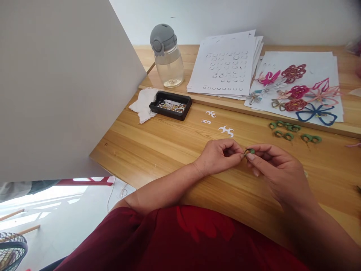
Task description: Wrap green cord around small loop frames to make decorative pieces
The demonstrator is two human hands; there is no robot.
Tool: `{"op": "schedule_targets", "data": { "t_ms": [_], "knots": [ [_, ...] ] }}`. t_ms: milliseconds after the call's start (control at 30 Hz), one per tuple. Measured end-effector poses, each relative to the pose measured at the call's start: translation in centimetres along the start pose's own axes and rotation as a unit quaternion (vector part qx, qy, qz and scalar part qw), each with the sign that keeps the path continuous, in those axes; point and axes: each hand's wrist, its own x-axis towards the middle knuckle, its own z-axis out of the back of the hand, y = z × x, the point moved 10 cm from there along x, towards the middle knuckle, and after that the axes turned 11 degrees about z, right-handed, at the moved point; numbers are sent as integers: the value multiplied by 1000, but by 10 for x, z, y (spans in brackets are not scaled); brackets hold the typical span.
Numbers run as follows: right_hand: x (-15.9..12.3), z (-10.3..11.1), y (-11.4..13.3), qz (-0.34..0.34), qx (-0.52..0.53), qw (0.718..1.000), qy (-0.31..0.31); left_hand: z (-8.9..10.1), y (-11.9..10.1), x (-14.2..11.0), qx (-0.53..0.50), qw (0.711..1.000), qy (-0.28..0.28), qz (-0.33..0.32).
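Over the wooden worktop (175, 146), the left hand (218, 156) and the right hand (275, 171) meet fingertip to fingertip, both pinched shut on one small green paper loop (249, 151) held just above the wood. It looks only partly shaped, though it is too small to tell how far its curl is formed. Beyond the hands, several finished green loops (290, 131) lie in a loose row, so part of the batch seems done. Farther back, coloured paper flowers (296, 92) rest on white sheets, apparently complete. Three white cut-outs (225, 130) lie unused near a black tray of beads (170, 105), beside a white cloth (142, 103) and a water bottle (167, 56). A stack of punched paper sheets (225, 64) suggests material remains.
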Motion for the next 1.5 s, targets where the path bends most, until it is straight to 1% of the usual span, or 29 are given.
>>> {"op": "schedule_targets", "data": {
  "t_ms": [167,367,433,500,567,700,967,1200,1400,1500],
  "knots": [
    [-1,3,-4,-13,-10,1000,-13,-2,-5,-2,25,1000,8,-17],
    [0,-3,-10,-35,14,999,15,-1,-11,-5,46,998,7,-34],
    [1,-5,-8,-29,17,999,29,-1,-12,-6,53,998,7,-35],
    [2,-5,-2,-8,8,999,39,-2,-13,-6,55,998,9,-42],
    [3,-3,3,10,-9,999,35,-4,-15,-7,58,997,13,-47],
    [2,-1,1,-1,-22,999,23,-5,-15,-7,64,997,17,-44],
    [0,0,-6,-22,6,1000,0,-3,-12,-7,69,997,0,-26],
    [-1,-3,-2,-33,12,999,-5,-2,-13,-9,52,998,-6,-42],
    [0,-8,-3,-46,54,997,0,1,-2,-3,31,999,-17,1],
    [0,-8,-6,-56,65,996,-14,2,-2,-2,37,999,-19,-5]
  ]
}}
